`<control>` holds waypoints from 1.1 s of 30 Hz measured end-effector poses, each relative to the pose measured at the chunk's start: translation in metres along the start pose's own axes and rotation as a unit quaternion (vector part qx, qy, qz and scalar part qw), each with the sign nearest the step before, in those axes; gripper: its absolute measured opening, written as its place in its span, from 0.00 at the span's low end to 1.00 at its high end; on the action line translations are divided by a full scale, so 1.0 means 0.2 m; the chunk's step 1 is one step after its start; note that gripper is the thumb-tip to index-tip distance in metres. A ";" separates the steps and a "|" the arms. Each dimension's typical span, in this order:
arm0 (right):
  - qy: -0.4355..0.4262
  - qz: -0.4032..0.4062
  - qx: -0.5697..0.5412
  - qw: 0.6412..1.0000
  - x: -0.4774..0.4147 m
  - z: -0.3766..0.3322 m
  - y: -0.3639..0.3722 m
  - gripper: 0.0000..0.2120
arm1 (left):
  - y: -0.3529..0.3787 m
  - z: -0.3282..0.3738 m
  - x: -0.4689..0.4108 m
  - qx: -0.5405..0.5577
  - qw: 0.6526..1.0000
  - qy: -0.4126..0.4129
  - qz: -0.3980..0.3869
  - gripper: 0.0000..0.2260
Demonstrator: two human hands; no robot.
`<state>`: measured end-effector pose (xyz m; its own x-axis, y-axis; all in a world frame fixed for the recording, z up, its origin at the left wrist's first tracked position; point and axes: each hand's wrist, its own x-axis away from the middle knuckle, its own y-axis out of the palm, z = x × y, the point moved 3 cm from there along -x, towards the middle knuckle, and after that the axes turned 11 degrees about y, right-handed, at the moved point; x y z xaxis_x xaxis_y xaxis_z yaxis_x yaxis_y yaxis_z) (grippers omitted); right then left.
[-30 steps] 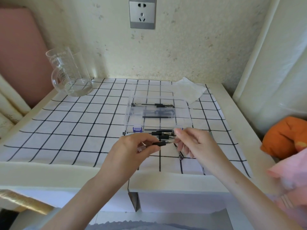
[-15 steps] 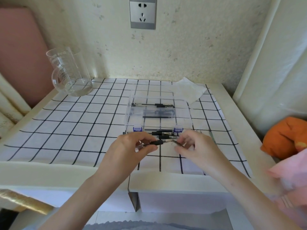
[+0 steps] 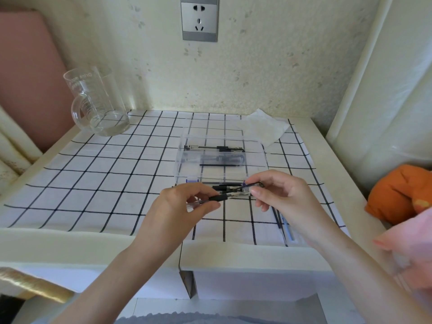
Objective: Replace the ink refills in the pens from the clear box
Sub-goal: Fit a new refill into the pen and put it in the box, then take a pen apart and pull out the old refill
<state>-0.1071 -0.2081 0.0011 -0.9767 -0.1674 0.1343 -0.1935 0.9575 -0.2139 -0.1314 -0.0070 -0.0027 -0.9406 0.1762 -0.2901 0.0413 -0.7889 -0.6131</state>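
My left hand (image 3: 180, 204) grips a clear pen barrel with a black grip (image 3: 218, 198), held level just in front of the clear box (image 3: 187, 155). At the pen's right end, my right hand (image 3: 280, 195) pinches a small clear cap piece (image 3: 251, 187). Inside the box lie a black pen and a thin black refill (image 3: 219, 164). More black pens (image 3: 228, 184) lie on the cloth against the box's front wall. A dark refill and a pale blue one (image 3: 284, 222) rest on the cloth under my right wrist.
A glass measuring jug (image 3: 98, 104) stands at the back left of the checked cloth. A white tissue (image 3: 264, 127) lies behind the box. An orange soft thing (image 3: 402, 192) and pink fabric (image 3: 411, 244) sit off the table's right edge.
My right hand rose from the cloth and now pinches a clear cap piece at the pen's tip. The left hand kept the pen almost still.
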 end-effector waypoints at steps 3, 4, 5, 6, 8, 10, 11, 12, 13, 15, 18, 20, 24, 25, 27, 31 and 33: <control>0.006 -0.013 -0.002 1.000 0.00 0.00 0.01 0.06 | 0.00 0.00 0.00 0.003 1.000 -0.001 0.002 0.04; 0.007 -0.020 -0.005 1.000 0.01 0.00 0.02 0.06 | 0.01 0.01 0.00 0.001 1.000 0.001 0.000 0.04; 0.008 -0.027 -0.008 1.000 0.01 0.00 0.03 0.06 | 0.01 0.01 0.00 -0.003 1.000 0.004 -0.002 0.04; 0.008 -0.032 -0.012 0.999 0.01 0.01 0.05 0.06 | 0.02 0.02 0.00 -0.005 1.000 0.007 -0.005 0.04; 0.007 -0.036 -0.018 0.999 0.01 0.02 0.08 0.06 | 0.03 0.02 0.01 0.004 1.000 0.010 -0.011 0.04; 0.006 -0.036 -0.023 0.999 0.01 0.02 0.09 0.06 | 0.03 0.02 0.02 0.022 1.000 0.000 -0.013 0.04; 0.007 -0.036 -0.027 0.999 0.01 0.03 0.09 0.07 | 0.03 0.02 0.02 0.029 1.000 -0.006 -0.010 0.04; 0.008 -0.035 -0.031 0.999 0.01 0.03 0.09 0.07 | 0.04 0.02 0.02 0.033 0.999 -0.010 -0.008 0.05; 0.008 -0.033 -0.032 0.999 0.01 0.03 0.09 0.08 | 0.04 0.02 0.02 0.034 0.999 -0.011 -0.008 0.05; 0.010 -0.028 -0.024 0.999 0.01 0.04 0.10 0.08 | 0.05 0.02 0.03 0.033 0.999 -0.011 -0.019 0.05; 0.014 -0.036 -0.009 0.999 0.02 0.05 0.11 0.08 | 0.06 0.02 0.03 0.008 0.999 0.001 -0.037 0.06; 0.015 -0.036 0.000 0.999 0.01 0.06 0.11 0.09 | 0.07 0.02 0.03 0.006 0.999 0.005 -0.034 0.05; 0.017 -0.015 0.036 0.999 0.00 0.03 0.06 0.05 | 0.06 0.02 0.00 -0.002 1.000 0.006 -0.029 0.03; 0.018 -0.002 0.061 0.998 -0.01 0.02 0.04 0.05 | 0.05 0.02 -0.01 -0.013 1.000 0.006 -0.027 0.03; 0.021 0.036 0.101 0.994 -0.01 0.02 -0.01 0.06 | 0.03 0.00 -0.05 -0.034 0.999 0.006 -0.022 0.03; 0.035 0.061 0.117 0.991 -0.01 0.03 -0.06 0.05 | -0.03 -0.04 -0.22 -0.044 0.999 0.005 -0.005 0.04; 0.042 0.050 0.130 0.989 -0.01 0.04 -0.04 0.06 | -0.05 -0.05 -0.36 -0.060 0.998 0.021 -0.006 0.06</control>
<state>-0.1045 -0.2174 -0.0052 -0.9833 -0.0438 0.1764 -0.1234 0.8737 -0.4705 -0.0616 -0.0059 0.0167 -0.9262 0.2129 -0.3111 0.0715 -0.7110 -0.6995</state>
